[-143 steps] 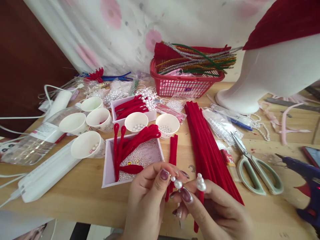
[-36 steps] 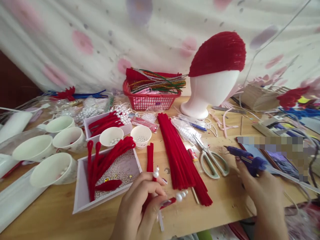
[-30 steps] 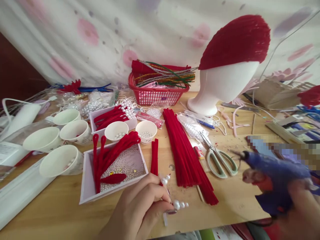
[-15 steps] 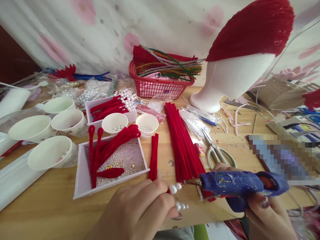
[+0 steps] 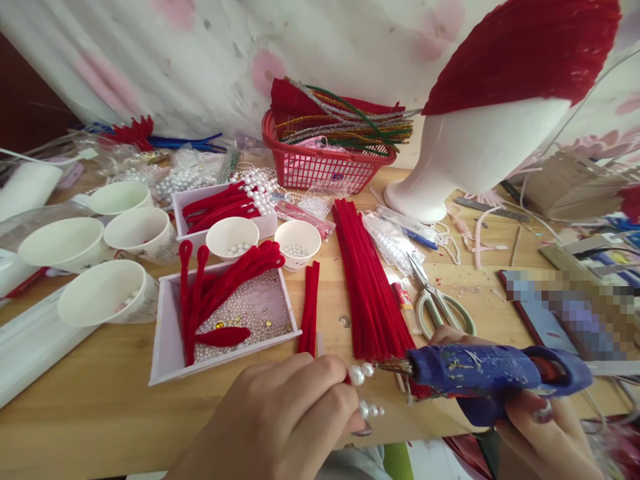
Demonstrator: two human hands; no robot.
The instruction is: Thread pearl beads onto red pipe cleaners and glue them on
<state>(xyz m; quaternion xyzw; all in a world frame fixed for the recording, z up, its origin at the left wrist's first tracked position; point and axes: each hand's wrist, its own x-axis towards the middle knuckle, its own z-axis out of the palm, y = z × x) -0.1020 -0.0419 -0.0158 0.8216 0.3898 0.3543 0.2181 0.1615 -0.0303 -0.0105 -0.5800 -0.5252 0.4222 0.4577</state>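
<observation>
My left hand (image 5: 280,420) is closed around two short red stems tipped with white pearls. One pearl tip (image 5: 361,373) sticks out between the fingers and a lower pearl cluster (image 5: 370,410) shows beneath it. My right hand (image 5: 545,427) grips a blue glue gun (image 5: 490,377) held level, its metal nozzle (image 5: 393,366) pointing left and almost touching the upper pearls. A long bundle of red pipe cleaners (image 5: 365,280) lies on the wooden table (image 5: 100,413) just behind the nozzle.
A shallow white tray (image 5: 165,347) holds beads and red looped stems. Several white paper cups (image 5: 105,293) stand at the left. Scissors (image 5: 437,300) lie right of the red bundle. A red basket (image 5: 325,167) and a foam head with a red cap (image 5: 480,133) stand behind.
My right hand picked up the glue gun from the right of the table and swung its nozzle left to the pearl tips. My left hand stays closed on the stems.
</observation>
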